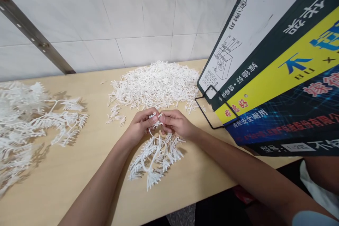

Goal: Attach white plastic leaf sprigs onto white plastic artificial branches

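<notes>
Pinching a white sprig [164, 164]; fingers [169, 120] close together

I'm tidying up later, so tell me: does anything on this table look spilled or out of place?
Only a little: some loose white bits straggle onto the table at the near left edge of the white pile, looking like strays because the rest is heaped together.

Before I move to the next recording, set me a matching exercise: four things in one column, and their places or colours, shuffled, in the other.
Things
1. branched white sprig
2. heap of white bits
3. printed carton
4. metal bar

Places or colours
A. upper left, slanting in the picture
B. held in the left hand and right hand
C. partly yellow
D. on the table, beyond both hands

Pairs: 1-B, 2-D, 3-C, 4-A
</notes>
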The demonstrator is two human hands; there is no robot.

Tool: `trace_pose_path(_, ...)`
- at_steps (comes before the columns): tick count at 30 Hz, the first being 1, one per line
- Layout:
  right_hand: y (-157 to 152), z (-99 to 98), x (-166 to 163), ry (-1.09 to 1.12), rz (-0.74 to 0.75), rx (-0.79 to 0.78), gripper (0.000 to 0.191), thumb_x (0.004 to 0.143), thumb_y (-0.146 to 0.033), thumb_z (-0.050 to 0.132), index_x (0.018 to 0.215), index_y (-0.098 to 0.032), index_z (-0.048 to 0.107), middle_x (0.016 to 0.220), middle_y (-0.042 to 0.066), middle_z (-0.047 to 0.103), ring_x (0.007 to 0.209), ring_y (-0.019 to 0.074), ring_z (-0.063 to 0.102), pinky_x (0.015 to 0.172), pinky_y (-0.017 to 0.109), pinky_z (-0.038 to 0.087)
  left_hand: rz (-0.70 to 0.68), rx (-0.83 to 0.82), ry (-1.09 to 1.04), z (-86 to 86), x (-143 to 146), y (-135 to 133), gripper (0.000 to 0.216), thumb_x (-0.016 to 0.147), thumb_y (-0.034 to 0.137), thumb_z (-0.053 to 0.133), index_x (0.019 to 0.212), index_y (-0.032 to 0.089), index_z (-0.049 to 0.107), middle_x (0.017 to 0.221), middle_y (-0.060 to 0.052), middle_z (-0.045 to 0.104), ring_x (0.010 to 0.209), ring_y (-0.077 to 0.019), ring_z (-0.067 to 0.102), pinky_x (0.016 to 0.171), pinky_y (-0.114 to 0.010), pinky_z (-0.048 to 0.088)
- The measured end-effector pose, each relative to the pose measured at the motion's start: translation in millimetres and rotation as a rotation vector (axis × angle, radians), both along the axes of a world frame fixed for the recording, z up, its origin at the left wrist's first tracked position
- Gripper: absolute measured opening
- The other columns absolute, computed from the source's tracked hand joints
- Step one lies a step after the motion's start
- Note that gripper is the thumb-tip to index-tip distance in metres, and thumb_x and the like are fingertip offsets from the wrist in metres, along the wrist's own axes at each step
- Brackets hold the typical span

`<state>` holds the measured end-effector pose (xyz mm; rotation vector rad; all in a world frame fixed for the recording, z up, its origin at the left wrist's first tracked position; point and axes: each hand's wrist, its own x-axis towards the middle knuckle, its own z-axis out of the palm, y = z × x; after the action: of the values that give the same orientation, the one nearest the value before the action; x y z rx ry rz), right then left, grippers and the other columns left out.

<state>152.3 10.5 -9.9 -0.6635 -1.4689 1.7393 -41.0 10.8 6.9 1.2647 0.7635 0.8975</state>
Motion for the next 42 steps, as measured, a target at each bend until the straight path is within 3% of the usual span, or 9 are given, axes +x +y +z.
trace_pose_path(5, 5, 1.6, 6, 0.260, 0.233, -0.186, 0.040, 0.092, -0.042, 0.074, 0.069, -0.019, 0.053, 0.054, -0.008, 0.045, 0.045, 0.0081, 0.042, 0.066, 0.034, 0.059, -0.173, -0.160, -0.220, -0.2, 0, -4, 0.041, 0.076, 0.048, 0.087, 0.075, 0.015, 0.063, 0.052, 0.002, 0.050, 0.044, -0.0086, 0.040, 0.047, -0.023, 0.033)
trace_pose_path(8, 9, -0.8, 5, 0.232, 0.056, -0.153, 0.036, 0.092, -0.044, 0.074, 0.074, -0.018, 0.058, 0.060, -0.006, 0.053, 0.048, 0.0096, 0.052, 0.063, 0.030, 0.057, -0.051, -0.170, -0.241, 1.2, 6, -5, 0.039, 0.077, 0.046, 0.087, 0.077, 0.016, 0.062, 0.052, 0.004, 0.049, 0.044, -0.0083, 0.042, 0.048, -0.022, 0.036)
trace_pose_path(12, 11, -4.8, -1, 0.043, -0.259, -0.061, 0.035, 0.099, -0.052, 0.063, 0.095, -0.018, 0.066, 0.072, 0.001, 0.067, 0.061, 0.0145, 0.066, 0.057, 0.024, 0.050, 0.233, -0.061, -0.036, 1.9, 15, -3, 0.035, 0.085, 0.047, 0.081, 0.085, 0.017, 0.063, 0.057, 0.005, 0.052, 0.050, -0.0091, 0.048, 0.049, -0.020, 0.038)
trace_pose_path(17, 0, 0.6, -8, -0.218, -0.335, 0.096, 0.037, 0.096, -0.056, 0.066, 0.097, -0.019, 0.069, 0.081, 0.002, 0.071, 0.064, 0.0136, 0.062, 0.061, 0.025, 0.052, 0.343, 0.041, 0.108, -3.0, 21, -4, 0.035, 0.090, 0.050, 0.075, 0.083, 0.018, 0.062, 0.061, 0.004, 0.059, 0.048, -0.0092, 0.050, 0.046, -0.020, 0.036)
trace_pose_path(24, 5, -0.7, 0, -0.348, -0.294, 0.238, 0.032, 0.098, -0.043, 0.065, 0.077, -0.019, 0.062, 0.067, -0.002, 0.064, 0.056, 0.0110, 0.051, 0.057, 0.023, 0.042, 0.196, 0.021, 0.126, -6.0, 16, -2, 0.042, 0.091, 0.050, 0.073, 0.070, 0.017, 0.057, 0.056, 0.001, 0.058, 0.047, -0.0100, 0.050, 0.047, -0.022, 0.036)
trace_pose_path(29, 7, -0.8, 4, -0.034, -0.104, 0.046, 0.035, 0.091, -0.046, 0.073, 0.073, -0.018, 0.062, 0.063, -0.002, 0.057, 0.056, 0.0106, 0.052, 0.053, 0.022, 0.037, 0.008, -0.156, -0.139, -2.2, 13, -5, 0.041, 0.081, 0.049, 0.083, 0.074, 0.015, 0.061, 0.051, 0.004, 0.049, 0.043, -0.0079, 0.043, 0.045, -0.021, 0.034)
trace_pose_path(33, 6, 2.3, 3, 0.133, -0.011, -0.088, 0.042, 0.084, -0.054, 0.079, 0.071, -0.017, 0.061, 0.059, -0.005, 0.051, 0.050, 0.0090, 0.047, 0.057, 0.025, 0.046, -0.056, -0.233, -0.235, 3.2, 13, -9, 0.040, 0.080, 0.048, 0.084, 0.078, 0.015, 0.062, 0.049, 0.005, 0.046, 0.040, -0.0070, 0.038, 0.042, -0.020, 0.032)
trace_pose_path(38, 11, -0.5, 1, -0.021, -0.243, -0.004, 0.037, 0.095, -0.055, 0.067, 0.091, -0.018, 0.067, 0.065, -0.002, 0.062, 0.053, 0.0122, 0.058, 0.052, 0.024, 0.047, 0.222, -0.046, -0.091, 1.6, 16, -5, 0.040, 0.085, 0.053, 0.080, 0.082, 0.018, 0.060, 0.054, 0.005, 0.051, 0.047, -0.0093, 0.045, 0.048, -0.021, 0.038)
trace_pose_path(42, 9, -3.1, -2, -0.209, -0.252, 0.129, 0.039, 0.098, -0.056, 0.062, 0.087, -0.018, 0.067, 0.065, -0.003, 0.060, 0.052, 0.0107, 0.055, 0.053, 0.023, 0.047, 0.396, 0.118, 0.111, -3.6, 17, -4, 0.039, 0.092, 0.054, 0.072, 0.082, 0.019, 0.058, 0.061, 0.004, 0.055, 0.052, -0.0096, 0.047, 0.050, -0.020, 0.037)
